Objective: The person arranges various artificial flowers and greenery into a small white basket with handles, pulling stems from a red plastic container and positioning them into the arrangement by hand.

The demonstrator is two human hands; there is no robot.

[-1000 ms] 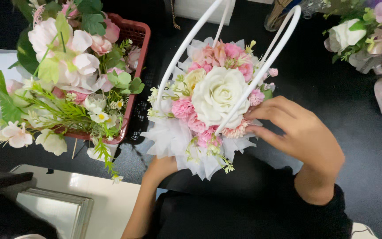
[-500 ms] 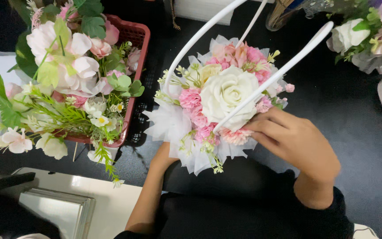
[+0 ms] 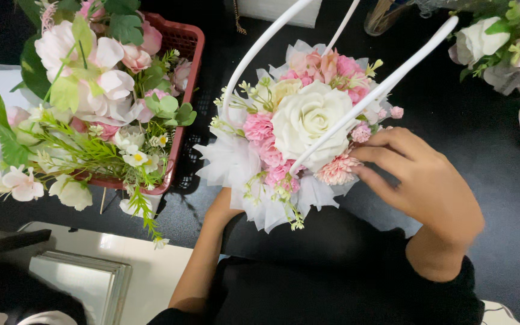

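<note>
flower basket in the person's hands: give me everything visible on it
The flower basket is a round arrangement seen from above: a large cream rose in the middle, pink carnation-like blooms and small buds around it, a frill of white tulle at the rim. Long white handles arch over it and run out of frame at the top. The flowers look artificial. It sits over a black tabletop, right of a red crate of flowers. The left hand supports it from below, mostly hidden; the right hand touches its right edge with its fingertips.

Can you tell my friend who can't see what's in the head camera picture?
A person's right hand touches pink flowers in a white-handled flower basket, while the left hand supports it from beneath. A red crate of flowers sits left on the black table.
</note>
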